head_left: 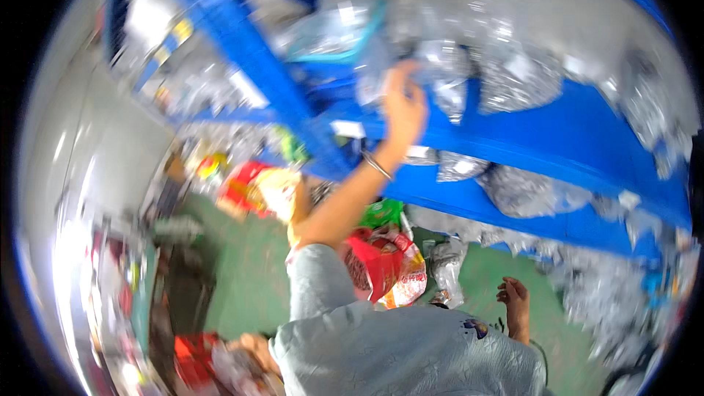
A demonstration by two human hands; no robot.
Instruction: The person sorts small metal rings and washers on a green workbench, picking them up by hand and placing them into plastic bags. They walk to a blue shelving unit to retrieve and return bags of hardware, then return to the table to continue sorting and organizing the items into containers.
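Observation:
My left hand (405, 108), with a bangle (378, 166) on its wrist, is raised to the blue shelf rack. Its fingers are smeared by motion, so their grip is unclear. A clear plastic bag (372, 77) lies right beside its fingertips; whether they touch it I cannot tell. More clear bags (444, 66) sit just to the right on the same shelf. Low at the right, my right hand (515, 301) hangs beside my body over the green floor. Its fingers are loosely curled and apart, with nothing visible in them.
A turquoise tray (334, 55) with bagged items stands behind a slanting blue post (249, 51). Bags fill the lower shelf (440, 194) too. Red and white sacks (381, 264) rest on the floor below my left arm, near a red-yellow bag (264, 189). Bagged goods (601, 301) pile up at right.

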